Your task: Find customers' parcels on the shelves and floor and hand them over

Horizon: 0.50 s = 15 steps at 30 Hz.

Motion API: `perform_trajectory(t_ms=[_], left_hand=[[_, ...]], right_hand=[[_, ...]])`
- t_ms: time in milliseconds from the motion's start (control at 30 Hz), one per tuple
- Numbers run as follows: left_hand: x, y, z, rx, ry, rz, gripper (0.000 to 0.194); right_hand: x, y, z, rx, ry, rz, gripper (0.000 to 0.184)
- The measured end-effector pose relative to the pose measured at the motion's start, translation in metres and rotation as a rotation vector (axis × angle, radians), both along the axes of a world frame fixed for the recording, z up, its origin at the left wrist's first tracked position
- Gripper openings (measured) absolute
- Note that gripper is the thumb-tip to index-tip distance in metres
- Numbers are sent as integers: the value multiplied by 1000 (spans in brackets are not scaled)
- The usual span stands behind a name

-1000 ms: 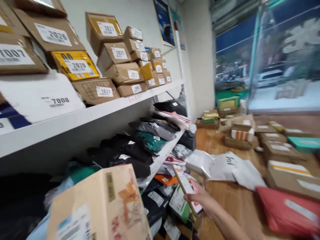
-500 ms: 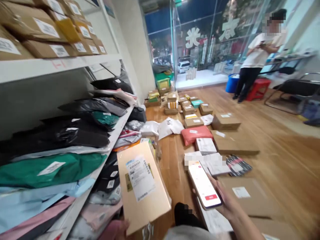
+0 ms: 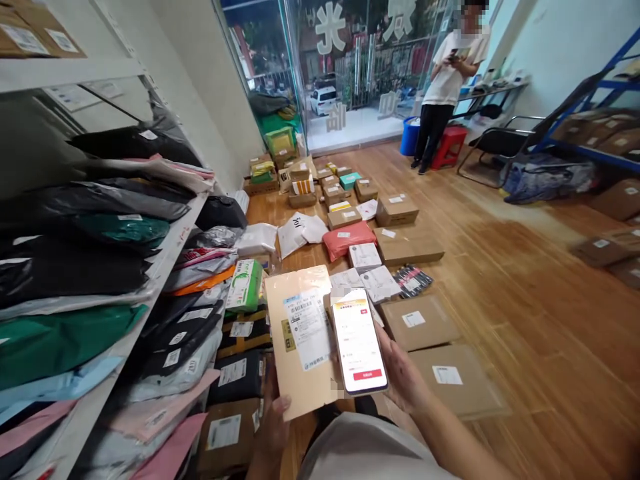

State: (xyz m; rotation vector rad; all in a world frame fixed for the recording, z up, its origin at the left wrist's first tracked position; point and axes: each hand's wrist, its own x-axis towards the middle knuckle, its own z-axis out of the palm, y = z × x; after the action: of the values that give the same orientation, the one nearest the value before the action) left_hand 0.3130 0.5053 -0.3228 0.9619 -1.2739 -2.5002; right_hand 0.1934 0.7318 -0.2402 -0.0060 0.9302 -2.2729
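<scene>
My left hand [image 3: 273, 410] grips the lower left edge of a tan cardboard box [image 3: 283, 360], its thumb on the front face. A white shipping label [image 3: 310, 337] with barcodes covers much of that face. In my right hand [image 3: 395, 367] is a smartphone [image 3: 360, 343], its lit white screen facing me with a red button near the bottom. The phone overlaps the right side of the box from my viewpoint; whether they touch I cannot tell. Most of my right fingers are hidden behind the phone.
Shelves [image 3: 165, 263] on the left hold bagged parcels. Cardboard boxes [image 3: 415, 320] and a red parcel [image 3: 350, 240] lie in rows on the wooden floor [image 3: 500, 267]. A person [image 3: 443, 83] stands by the glass front, near a red stool [image 3: 449, 148] and a black chair [image 3: 510, 143].
My view has turned to the right. The box and the phone have come together, the phone now overlapping the box's right side. My left hand shows more clearly on the box edge.
</scene>
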Motion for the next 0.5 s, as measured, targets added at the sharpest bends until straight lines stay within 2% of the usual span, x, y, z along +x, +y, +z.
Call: perform_trajectory(t_ms=[200,267,400,500], left_hand=[[-14,64,20,-140,22,-67,66],[-14,83,24,-141,17,-65,66],[-7,109,20,-124,-25,-8,67],[1,115,9,-203,-106,-44,67]], right_hand=[[3,69,-3,5,44,0,77],[4,88,-5,-12,34,-1,77],[9,117,-7,-58,32,-1,74],[14,133,-6,-103,51,8,76]])
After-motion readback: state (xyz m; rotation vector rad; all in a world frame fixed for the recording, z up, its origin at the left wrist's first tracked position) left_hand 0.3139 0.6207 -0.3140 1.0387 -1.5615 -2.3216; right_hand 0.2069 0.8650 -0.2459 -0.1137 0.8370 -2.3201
